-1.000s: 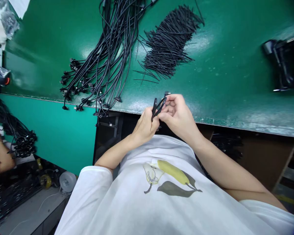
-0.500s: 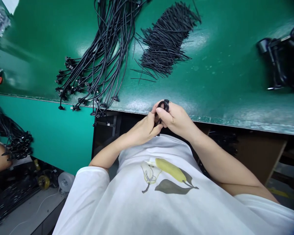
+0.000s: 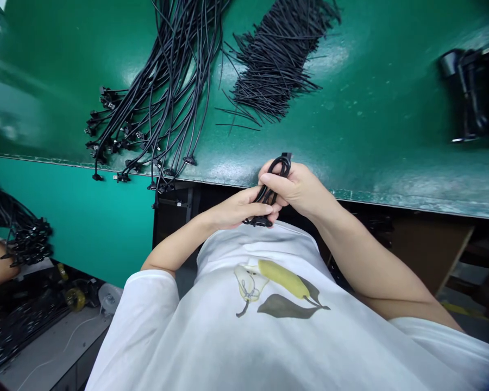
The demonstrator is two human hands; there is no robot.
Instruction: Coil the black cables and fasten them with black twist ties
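Coiled cable [image 3: 264, 194]: by the near edge of the table [image 3: 383, 136], mid-scene; from my remote seat I'd guess light, bendy, springy, bit slick
Hands: left hand [image 3: 241, 209] and right hand [image 3: 303, 187] close together, both pinching that coil
Grip spot: I'd squeeze mid-bundle, clear of the near plug [image 3: 261, 221]
Hidden: strands behind fingers, can't tell if anything's tied round
Cut off: far end of the cable pile [image 3: 179, 70]

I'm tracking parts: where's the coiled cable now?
In the head view, the coiled cable is just right of centre, held in the left hand and right hand by the near edge of the green table.
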